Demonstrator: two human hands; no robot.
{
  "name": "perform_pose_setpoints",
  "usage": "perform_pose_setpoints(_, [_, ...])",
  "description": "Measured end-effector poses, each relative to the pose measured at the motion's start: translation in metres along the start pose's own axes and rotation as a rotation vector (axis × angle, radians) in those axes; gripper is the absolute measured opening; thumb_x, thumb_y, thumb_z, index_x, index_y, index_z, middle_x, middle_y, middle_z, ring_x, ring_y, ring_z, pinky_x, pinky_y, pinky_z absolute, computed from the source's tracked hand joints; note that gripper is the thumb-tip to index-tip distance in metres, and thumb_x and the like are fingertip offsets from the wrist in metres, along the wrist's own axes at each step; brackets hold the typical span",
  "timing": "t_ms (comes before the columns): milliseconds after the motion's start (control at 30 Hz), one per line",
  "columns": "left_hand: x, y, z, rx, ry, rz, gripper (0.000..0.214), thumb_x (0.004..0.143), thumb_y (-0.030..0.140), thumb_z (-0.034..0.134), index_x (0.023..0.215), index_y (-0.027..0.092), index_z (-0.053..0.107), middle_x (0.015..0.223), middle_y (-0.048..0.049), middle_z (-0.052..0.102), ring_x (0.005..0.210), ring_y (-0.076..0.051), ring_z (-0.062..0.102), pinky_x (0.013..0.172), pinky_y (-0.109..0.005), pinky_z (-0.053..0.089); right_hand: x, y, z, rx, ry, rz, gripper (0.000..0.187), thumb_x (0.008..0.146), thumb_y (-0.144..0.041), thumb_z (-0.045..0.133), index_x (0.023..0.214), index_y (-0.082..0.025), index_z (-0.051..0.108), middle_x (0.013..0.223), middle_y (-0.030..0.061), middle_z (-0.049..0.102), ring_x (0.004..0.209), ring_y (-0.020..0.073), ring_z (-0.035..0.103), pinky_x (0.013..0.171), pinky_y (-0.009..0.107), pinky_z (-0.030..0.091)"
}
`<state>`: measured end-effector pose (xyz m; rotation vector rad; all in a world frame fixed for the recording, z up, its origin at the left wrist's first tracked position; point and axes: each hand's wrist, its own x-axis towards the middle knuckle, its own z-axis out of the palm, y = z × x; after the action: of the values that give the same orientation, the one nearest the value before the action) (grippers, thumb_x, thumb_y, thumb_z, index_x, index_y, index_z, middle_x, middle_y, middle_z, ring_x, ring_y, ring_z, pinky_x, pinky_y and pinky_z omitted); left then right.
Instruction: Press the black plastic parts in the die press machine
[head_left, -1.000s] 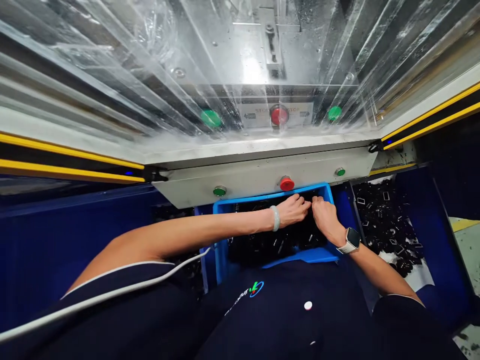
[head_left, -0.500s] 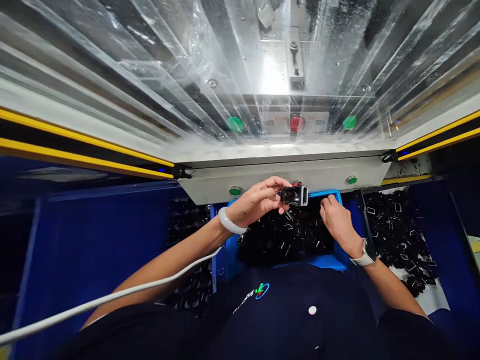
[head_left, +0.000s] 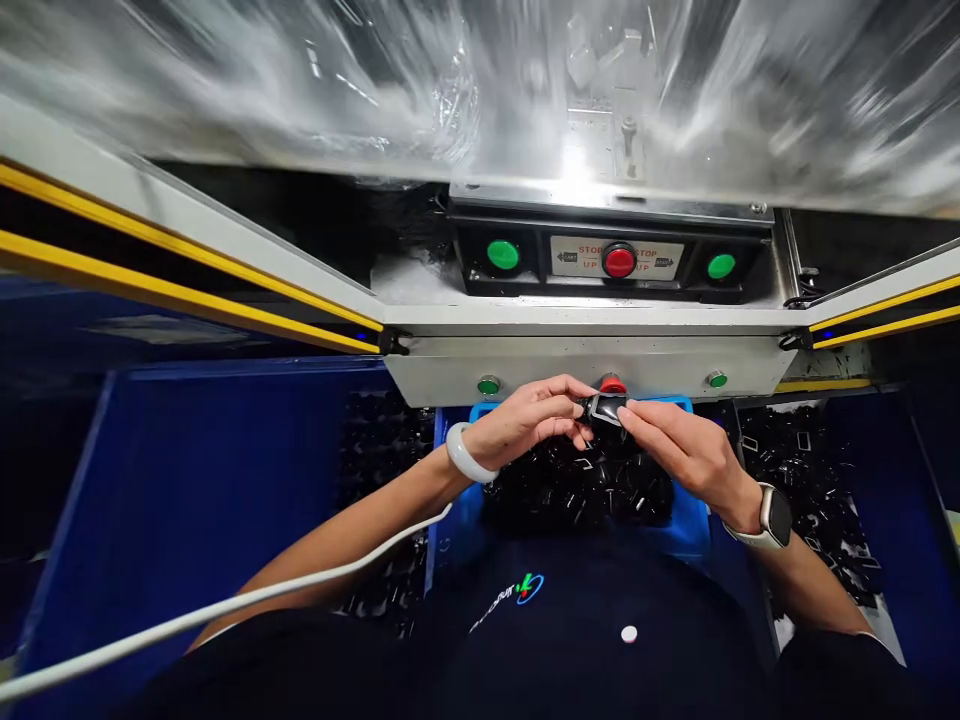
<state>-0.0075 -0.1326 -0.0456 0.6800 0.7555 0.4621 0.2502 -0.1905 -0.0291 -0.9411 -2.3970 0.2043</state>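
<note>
My left hand (head_left: 529, 420) and my right hand (head_left: 686, 450) meet above a blue plastic crate (head_left: 694, 530), both pinching a small black rectangular frame piece (head_left: 606, 408) between their fingertips. The piece's glossy face catches the light, and its exact material is hard to tell. Beneath my hands, the crate holds a heap of similar black pieces (head_left: 577, 490). My chest and the crate's near side partly hide that heap.
A white cable (head_left: 225, 610) runs across my left forearm. Behind the crate stands a white panel (head_left: 600, 370) with a red button and green buttons. Above it is a black control box (head_left: 611, 258). Dark blue bins lie on both sides, and black pieces (head_left: 802, 490) lie on the right.
Both hands have risen out of the crate, and my right hand has joined my left on the black piece. The view has tilted upward, showing the control box more fully.
</note>
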Motion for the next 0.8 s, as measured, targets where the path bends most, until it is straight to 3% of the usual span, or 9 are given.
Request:
perform_pose_setpoints(133, [0.004, 0.002, 0.002, 0.005, -0.001, 0.003, 0.023, 0.086, 0.03, 0.074, 0.102, 0.013, 0.071, 0.088, -0.006, 0.072, 0.079, -0.017, 0.069, 0.077, -0.034, 0.059, 0.01, 0.005, -0.004, -0.078, -0.09, -0.086, 0.048, 0.099, -0.001, 0.057, 0.142, -0.018, 0.066, 0.13, 0.0122, 0.076, 0.118, 0.0234, 0.075, 0.101, 0.039, 0.066])
perform_pose_setpoints(300, [0.018, 0.009, 0.006, 0.185, 0.073, 0.018, 0.034, 0.085, 0.043, 0.081, 0.099, 0.013, 0.074, 0.087, -0.005, 0.072, 0.069, -0.013, 0.065, 0.064, -0.027, 0.055, 0.026, 0.004, -0.013, -0.236, -0.101, -0.216, 0.032, 0.101, -0.001, 0.054, 0.124, -0.012, 0.074, 0.117, 0.0119, 0.08, 0.104, 0.0209, 0.078, 0.091, 0.033, 0.068])
perform_pose_setpoints(433, [0.023, 0.042, 0.007, 0.206, 0.122, 0.143, 0.033, 0.078, 0.041, 0.086, 0.092, 0.014, 0.074, 0.08, -0.0035, 0.072, 0.067, -0.014, 0.066, 0.064, -0.028, 0.056, 0.059, 0.021, -0.039, -0.17, -0.066, -0.104, 0.033, 0.105, -0.006, 0.051, 0.125, -0.018, 0.074, 0.115, 0.0079, 0.08, 0.105, 0.0168, 0.076, 0.092, 0.03, 0.066])
perform_pose_setpoints(533, [0.027, 0.082, 0.003, 0.218, 0.227, 0.35, 0.029, 0.079, 0.035, 0.087, 0.093, 0.014, 0.073, 0.085, -0.0031, 0.073, 0.067, -0.013, 0.067, 0.069, -0.031, 0.059, 0.113, 0.055, -0.055, -0.171, 0.083, 0.141, 0.028, 0.108, -0.017, 0.052, 0.123, -0.026, 0.074, 0.117, 0.0033, 0.078, 0.108, 0.0156, 0.074, 0.099, 0.033, 0.062])
perform_pose_setpoints(667, [0.052, 0.138, -0.006, 0.247, 0.408, 0.611, 0.024, 0.081, 0.026, 0.086, 0.092, 0.014, 0.068, 0.085, -0.0026, 0.071, 0.068, -0.014, 0.068, 0.069, -0.032, 0.06, 0.222, 0.118, -0.05, -0.278, 0.19, 0.409, 0.026, 0.108, -0.031, 0.057, 0.122, -0.015, 0.071, 0.121, 0.0104, 0.075, 0.117, 0.0223, 0.069, 0.108, 0.043, 0.054])
perform_pose_setpoints(800, [0.087, 0.184, -0.013, 0.277, 0.59, 0.787, 0.016, 0.09, 0.018, 0.078, 0.087, 0.014, 0.063, 0.084, -0.0013, 0.069, 0.071, -0.012, 0.066, 0.069, -0.031, 0.061, 0.307, 0.166, -0.036, -0.35, 0.143, 0.74, 0.069, 0.102, -0.057, 0.058, 0.133, 0.004, 0.055, 0.14, 0.0235, 0.062, 0.14, 0.0358, 0.052, 0.111, 0.055, 0.046])
